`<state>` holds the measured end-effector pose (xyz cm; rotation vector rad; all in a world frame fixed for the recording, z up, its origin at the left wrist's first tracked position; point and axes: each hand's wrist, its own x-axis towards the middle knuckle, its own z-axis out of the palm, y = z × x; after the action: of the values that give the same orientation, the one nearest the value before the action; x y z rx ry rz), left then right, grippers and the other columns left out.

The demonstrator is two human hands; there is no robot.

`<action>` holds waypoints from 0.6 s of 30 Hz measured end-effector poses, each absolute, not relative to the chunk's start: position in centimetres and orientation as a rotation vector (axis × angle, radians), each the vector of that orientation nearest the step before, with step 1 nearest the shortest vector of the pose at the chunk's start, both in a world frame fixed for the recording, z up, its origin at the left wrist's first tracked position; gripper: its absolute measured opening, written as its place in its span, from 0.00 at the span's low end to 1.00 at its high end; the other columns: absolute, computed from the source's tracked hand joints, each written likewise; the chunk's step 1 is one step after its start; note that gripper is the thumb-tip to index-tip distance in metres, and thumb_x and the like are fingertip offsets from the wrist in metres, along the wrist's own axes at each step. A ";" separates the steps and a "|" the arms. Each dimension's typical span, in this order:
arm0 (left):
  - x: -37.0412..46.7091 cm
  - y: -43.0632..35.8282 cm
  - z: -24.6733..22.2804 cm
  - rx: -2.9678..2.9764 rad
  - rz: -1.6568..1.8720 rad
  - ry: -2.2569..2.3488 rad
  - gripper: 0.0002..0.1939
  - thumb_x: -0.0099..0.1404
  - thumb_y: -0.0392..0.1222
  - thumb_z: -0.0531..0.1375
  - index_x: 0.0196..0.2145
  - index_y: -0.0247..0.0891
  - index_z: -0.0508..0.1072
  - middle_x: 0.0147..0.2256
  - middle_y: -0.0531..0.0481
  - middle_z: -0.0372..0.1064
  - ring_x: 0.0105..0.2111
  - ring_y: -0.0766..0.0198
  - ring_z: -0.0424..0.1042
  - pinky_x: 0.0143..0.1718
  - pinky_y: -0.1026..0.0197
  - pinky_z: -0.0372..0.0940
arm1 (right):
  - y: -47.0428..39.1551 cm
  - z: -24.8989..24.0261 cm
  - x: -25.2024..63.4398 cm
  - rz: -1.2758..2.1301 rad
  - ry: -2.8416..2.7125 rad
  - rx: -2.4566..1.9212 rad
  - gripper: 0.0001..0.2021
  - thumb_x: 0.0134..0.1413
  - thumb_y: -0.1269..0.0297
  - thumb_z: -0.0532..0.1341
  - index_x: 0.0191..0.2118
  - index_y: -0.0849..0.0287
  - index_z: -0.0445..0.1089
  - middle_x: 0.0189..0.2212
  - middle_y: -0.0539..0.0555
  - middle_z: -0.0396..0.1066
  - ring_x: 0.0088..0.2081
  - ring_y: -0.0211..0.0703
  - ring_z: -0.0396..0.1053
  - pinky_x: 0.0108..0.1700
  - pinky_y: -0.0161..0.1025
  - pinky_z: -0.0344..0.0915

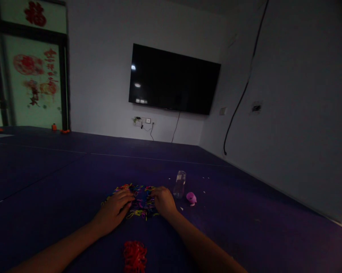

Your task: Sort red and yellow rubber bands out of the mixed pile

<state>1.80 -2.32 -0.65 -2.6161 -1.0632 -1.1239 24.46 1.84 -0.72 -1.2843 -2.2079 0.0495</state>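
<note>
Here we are, both hands on the heap! The multicoloured pile of thin, stretchy-looking loops (139, 204) lies spread on the dark purple, flat surface (74, 182), right between the hands. The left hand (116, 206) comes in at the pile's left edge, fingers together and laid on the loops, thumb slightly apart. The right hand (163, 201) meets the opposite edge, fingers bent down into it; whether either one pinches a loop, I can't tell from here. Only a narrow gap separates them.

Look right: tight quarters there, with the clear, cylindrical bottle (179, 185) just beyond that right hand and the small purple, cup-like piece (191, 197) beside it, white scraps scattered around. On the near side, the tangled red bundle (134, 254) sits between the forearms, partly cut off from view. Leftward there's a broad stretch of purple, and the far edge runs away towards the grey wall (102, 76).
</note>
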 end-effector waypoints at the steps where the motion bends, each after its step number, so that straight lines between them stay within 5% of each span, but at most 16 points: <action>1: 1.9 -2.4 -0.6 -2.624 -1.114 -1.061 0.14 0.66 0.37 0.50 0.43 0.41 0.72 0.45 0.48 0.72 0.48 0.57 0.68 0.51 0.49 0.63 | 1.9 -0.8 24.5 0.052 -2.210 -1.276 0.21 0.40 0.81 0.51 0.34 0.58 0.76 0.38 0.53 0.75 0.44 0.42 0.70 0.49 0.36 0.62; 10: 2.0 -2.6 -0.5 -2.672 -1.006 -1.082 0.14 0.67 0.36 0.49 0.44 0.40 0.73 0.45 0.47 0.72 0.49 0.56 0.67 0.52 0.48 0.61 | 2.4 -1.4 24.4 0.077 -2.377 -1.048 0.23 0.44 0.80 0.50 0.43 0.57 0.74 0.45 0.53 0.73 0.49 0.42 0.67 0.52 0.38 0.61; 18: 2.0 -2.2 -0.9 -2.847 -0.672 -1.006 0.18 0.69 0.45 0.50 0.55 0.46 0.64 0.57 0.50 0.62 0.59 0.52 0.54 0.56 0.45 0.54 | 2.2 -1.1 24.3 0.020 -2.480 -0.967 0.22 0.46 0.78 0.52 0.45 0.56 0.72 0.49 0.53 0.70 0.51 0.44 0.65 0.54 0.42 0.58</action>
<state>2.03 -2.17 -0.88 -2.8471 -1.0059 -0.6721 24.26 2.16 -1.08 -0.9672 -2.4804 0.0204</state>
